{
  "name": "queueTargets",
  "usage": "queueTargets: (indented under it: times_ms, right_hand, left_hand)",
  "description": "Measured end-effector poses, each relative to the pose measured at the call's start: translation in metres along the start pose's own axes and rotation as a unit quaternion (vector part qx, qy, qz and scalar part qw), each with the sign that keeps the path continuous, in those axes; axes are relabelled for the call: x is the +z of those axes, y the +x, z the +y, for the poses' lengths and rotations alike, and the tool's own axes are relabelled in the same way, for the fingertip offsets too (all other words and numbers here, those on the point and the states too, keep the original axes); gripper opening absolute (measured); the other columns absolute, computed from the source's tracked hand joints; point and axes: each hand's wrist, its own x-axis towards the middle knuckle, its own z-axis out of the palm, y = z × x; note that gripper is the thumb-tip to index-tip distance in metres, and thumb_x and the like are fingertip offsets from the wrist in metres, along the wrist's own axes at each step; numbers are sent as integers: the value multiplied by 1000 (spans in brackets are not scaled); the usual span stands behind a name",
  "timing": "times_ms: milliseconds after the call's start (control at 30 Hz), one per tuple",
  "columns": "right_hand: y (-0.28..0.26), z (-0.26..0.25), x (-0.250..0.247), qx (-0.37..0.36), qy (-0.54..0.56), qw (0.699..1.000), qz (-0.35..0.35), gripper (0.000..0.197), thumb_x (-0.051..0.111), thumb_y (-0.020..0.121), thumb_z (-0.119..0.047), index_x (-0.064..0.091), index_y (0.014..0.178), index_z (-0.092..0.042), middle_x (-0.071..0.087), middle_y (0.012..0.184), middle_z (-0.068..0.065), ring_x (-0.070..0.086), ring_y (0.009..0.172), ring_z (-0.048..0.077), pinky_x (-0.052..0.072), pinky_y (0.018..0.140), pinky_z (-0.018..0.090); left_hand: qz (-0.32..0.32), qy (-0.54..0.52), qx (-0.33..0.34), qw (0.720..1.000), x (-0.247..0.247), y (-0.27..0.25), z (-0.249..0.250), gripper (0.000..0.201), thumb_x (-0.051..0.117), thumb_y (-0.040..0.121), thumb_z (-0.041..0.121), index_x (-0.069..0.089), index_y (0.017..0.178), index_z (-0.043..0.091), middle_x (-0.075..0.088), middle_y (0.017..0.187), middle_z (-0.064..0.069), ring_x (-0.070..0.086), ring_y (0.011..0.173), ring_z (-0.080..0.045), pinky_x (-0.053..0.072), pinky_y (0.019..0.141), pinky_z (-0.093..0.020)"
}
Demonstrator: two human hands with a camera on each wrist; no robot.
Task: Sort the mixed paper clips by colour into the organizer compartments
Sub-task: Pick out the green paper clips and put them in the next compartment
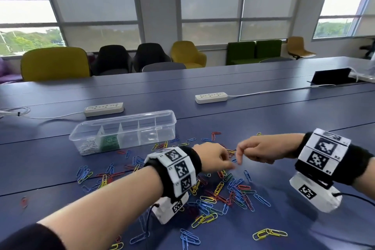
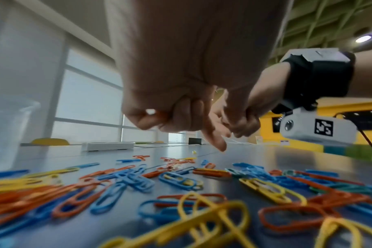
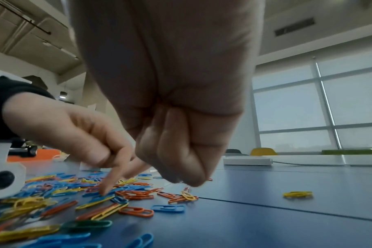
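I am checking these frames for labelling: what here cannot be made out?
- Right hand, right wrist view: curled fingers hide whether it holds clips.
- Left hand, left wrist view: its palm blocks the grip; contents unclear.
- Organizer, head view: white and green fills show; the other compartments are too hazy to judge.
- Nearest paper clips, left wrist view: blurred.

A: Where does the organizer [image 1: 123, 130] sit?

B: At about ten o'clock from the heap of paper clips [image 1: 221, 191], just beyond its edge. It is a long clear plastic box, open on top, split by dividers into a row of compartments.

A: What do they hold?

B: The leftmost has the white clips [image 1: 88, 145], the next one the green clips [image 1: 109, 141]; the others look empty.

A: And the heap?

B: Blue, red, yellow and a few green clips lie flat and tangled on the blue table, with a small yellow cluster [image 1: 268, 234] apart at five o'clock.
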Motion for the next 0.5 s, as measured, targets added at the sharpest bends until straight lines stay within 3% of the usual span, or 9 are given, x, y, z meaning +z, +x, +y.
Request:
queueTargets:
  times_ms: [100,167,233,333,433,500]
  right_hand:
    - [-8,2,3,-44,-51,996,-62,18,51,94,-16,61,86,-28,42,54,-8,31,45,5,29,44,18]
    - [-11,1,10,-52,-98,991,-80,3,66,86,-26,63,87,-25,49,47,-15,36,45,4,28,47,16]
    - [-8,0,18,-41,-162,983,-70,18,73,79,-33,64,89,-21,50,43,-22,43,44,-2,30,45,11]
    - [-2,0,24,-43,-211,975,-45,17,75,77,-33,63,84,-22,49,42,-29,46,47,-9,32,45,9]
    - [0,2,24,-44,-223,974,-26,15,72,79,-35,61,81,-24,50,44,-28,47,48,-9,32,46,9]
    - [-1,5,26,-40,-225,973,-12,13,68,81,-34,61,81,-24,53,49,-17,47,49,-8,33,47,10]
  left_hand:
    - [12,67,4,998,8,6,4,26,66,82,42,67,100,24,62,110,4,53,110,-19,30,94,-39]
    - [7,80,-5,997,9,9,4,23,69,81,39,69,96,23,65,106,4,55,107,-18,29,91,-39]
    - [-6,89,-11,996,9,9,4,23,67,83,38,71,97,21,68,104,3,57,105,-18,29,88,-38]
    - [-23,80,-12,996,6,6,5,23,63,87,36,70,101,19,67,107,1,57,103,-18,30,84,-35]
    - [-27,-16,-9,999,-3,-3,1,24,56,92,26,64,107,9,66,104,-7,54,82,-16,36,68,-20]
    - [-25,-107,-6,994,-9,-13,-6,25,54,94,24,61,108,4,60,82,-1,46,60,-9,35,49,-9]
